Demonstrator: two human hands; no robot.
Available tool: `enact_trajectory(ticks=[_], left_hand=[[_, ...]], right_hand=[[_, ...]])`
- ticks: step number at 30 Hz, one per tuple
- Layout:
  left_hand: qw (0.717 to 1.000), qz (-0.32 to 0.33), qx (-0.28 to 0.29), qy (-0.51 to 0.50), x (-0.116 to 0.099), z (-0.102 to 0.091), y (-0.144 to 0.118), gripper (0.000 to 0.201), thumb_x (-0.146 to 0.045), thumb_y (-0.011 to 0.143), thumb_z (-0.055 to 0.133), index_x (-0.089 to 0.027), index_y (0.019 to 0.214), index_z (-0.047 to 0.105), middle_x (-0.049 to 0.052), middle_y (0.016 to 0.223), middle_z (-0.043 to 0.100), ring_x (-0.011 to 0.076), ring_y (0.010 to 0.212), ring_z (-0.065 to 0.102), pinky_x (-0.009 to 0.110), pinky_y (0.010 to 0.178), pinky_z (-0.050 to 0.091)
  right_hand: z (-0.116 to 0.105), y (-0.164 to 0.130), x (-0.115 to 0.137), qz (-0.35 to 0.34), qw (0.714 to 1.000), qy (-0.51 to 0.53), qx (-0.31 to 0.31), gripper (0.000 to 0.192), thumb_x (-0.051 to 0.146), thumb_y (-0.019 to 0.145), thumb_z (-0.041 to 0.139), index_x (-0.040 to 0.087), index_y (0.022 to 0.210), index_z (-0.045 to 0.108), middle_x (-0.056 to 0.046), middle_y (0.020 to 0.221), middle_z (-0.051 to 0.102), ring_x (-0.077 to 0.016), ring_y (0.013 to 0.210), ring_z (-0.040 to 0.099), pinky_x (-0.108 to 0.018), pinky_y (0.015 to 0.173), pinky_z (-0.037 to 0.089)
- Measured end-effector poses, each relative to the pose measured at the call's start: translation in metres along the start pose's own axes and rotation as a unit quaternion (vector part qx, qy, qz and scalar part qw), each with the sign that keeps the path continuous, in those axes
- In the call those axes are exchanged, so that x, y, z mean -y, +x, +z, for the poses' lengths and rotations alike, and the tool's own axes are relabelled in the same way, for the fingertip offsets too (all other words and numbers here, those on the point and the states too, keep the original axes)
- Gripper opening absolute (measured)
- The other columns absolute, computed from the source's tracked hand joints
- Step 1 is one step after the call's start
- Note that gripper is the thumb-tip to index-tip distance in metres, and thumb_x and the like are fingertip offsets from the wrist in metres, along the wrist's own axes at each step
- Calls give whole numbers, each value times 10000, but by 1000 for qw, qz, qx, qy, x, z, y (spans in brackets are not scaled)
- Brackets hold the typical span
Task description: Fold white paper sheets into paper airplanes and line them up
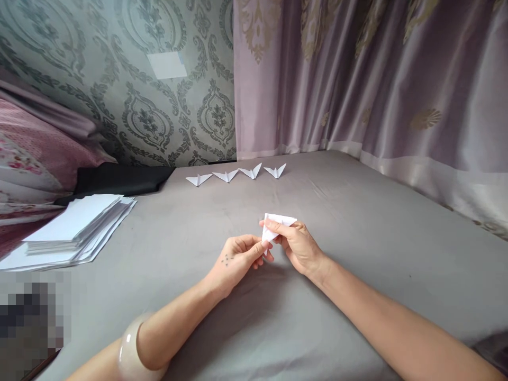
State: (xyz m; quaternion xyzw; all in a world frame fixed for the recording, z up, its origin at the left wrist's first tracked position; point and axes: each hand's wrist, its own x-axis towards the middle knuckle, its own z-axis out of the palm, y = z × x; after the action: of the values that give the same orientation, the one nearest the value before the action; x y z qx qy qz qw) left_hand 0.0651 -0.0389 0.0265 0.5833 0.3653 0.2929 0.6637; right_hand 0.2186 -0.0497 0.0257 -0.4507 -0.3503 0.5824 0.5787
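Observation:
A small white folded paper (281, 218), roughly triangular, is held between both hands above the grey sheet. My left hand (242, 256) pinches its lower corner between thumb and fingers. With the thumb across its face, my right hand (299, 243) grips the paper's upper and right part. The fingers behind the paper are partly hidden. Farther off, several folded white paper shapes with spread wings stand in a row, among them one at the left end (198, 180) and one at the right end (275, 171).
A stack of white paper sheets (75, 222) lies at the left, in front of a folded black cloth (119, 179). Grey sheeting (357, 222) covers the flat surface. Behind are a patterned wall (159, 116) and mauve curtains (301, 84). The lower left corner is pixelated.

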Motion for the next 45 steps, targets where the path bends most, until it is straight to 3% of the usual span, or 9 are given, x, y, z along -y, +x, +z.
enact_trajectory(ticks=[8, 13, 15, 18, 22, 28, 35, 40, 45], left_hand=[[997, -6, -36, -63, 3, -2, 1, 312, -434, 789, 688, -126, 753, 659, 25, 630, 634, 84, 572, 481, 205, 569, 369], [998, -58, 13, -36, 7, -2, 6, 387, -498, 797, 654, -112, 776, 658, 83, 760, 687, 113, 638, 561, 245, 649, 463], [998, -49, -26, 16, 6, -3, 8, 422, -532, 803, 624, -111, 803, 661, 93, 825, 690, 134, 684, 590, 267, 666, 493], [991, -5, -117, 66, 4, -7, 11, 401, -506, 809, 618, -127, 936, 645, 82, 904, 676, 145, 728, 606, 257, 624, 508], [986, 19, -158, 55, 7, -16, 16, 382, -396, 841, 606, -133, 1116, 568, 96, 996, 646, 151, 794, 627, 262, 649, 539], [987, 30, -147, 51, 20, -28, 22, 410, -365, 864, 583, -138, 1195, 500, 123, 1056, 627, 173, 856, 651, 321, 740, 564], [976, 88, -136, 145, 19, -28, 18, 360, -288, 877, 510, -227, 1230, 480, 81, 1070, 606, 156, 847, 647, 284, 713, 543], [925, 169, -121, 319, 19, -25, 15, 267, -221, 897, 435, -230, 1117, 586, 76, 1077, 603, 151, 856, 607, 252, 689, 494], [869, 205, -109, 437, 27, -28, 16, 262, -219, 918, 413, -212, 1043, 643, 85, 1046, 573, 124, 697, 556, 269, 642, 469]], right_hand=[[1, -1, 6, -21, 998, -21, 53, 337, 493, 747, 696, 161, 786, 733, 1, 641, 603, -101, 582, 481, -270, 602, 356], [-6, 4, 4, -55, 984, -172, -2, 383, 504, 733, 656, 147, 593, 645, 2, 545, 554, -106, 527, 430, -268, 546, 342], [-10, 9, 3, -68, 960, -270, -38, 385, 494, 764, 600, 148, 598, 637, 0, 541, 551, -112, 521, 426, -265, 525, 333], [-11, 17, -1, -92, 894, -433, -71, 359, 444, 799, 546, 155, 602, 627, -27, 614, 597, -140, 581, 496, -270, 567, 363], [-6, 19, -6, -81, 836, -541, -35, 361, 515, 784, 575, 173, 706, 657, -65, 833, 640, -157, 678, 557, -277, 649, 413], [-7, 12, -6, -57, 848, -526, 7, 399, 549, 820, 541, 200, 931, 701, -83, 1019, 635, -156, 732, 602, -289, 712, 449], [-6, 13, -9, -77, 841, -536, -9, 301, 398, 825, 555, 191, 941, 740, -63, 882, 687, -153, 682, 607, -282, 714, 439], [-6, 11, -7, -89, 837, -540, -9, 294, 368, 839, 511, 201, 803, 750, -39, 753, 707, -160, 657, 584, -270, 637, 397], [-10, 12, -6, -58, 840, -539, -20, 272, 373, 832, 515, 209, 714, 696, -21, 703, 703, -154, 640, 587, -262, 596, 372]])
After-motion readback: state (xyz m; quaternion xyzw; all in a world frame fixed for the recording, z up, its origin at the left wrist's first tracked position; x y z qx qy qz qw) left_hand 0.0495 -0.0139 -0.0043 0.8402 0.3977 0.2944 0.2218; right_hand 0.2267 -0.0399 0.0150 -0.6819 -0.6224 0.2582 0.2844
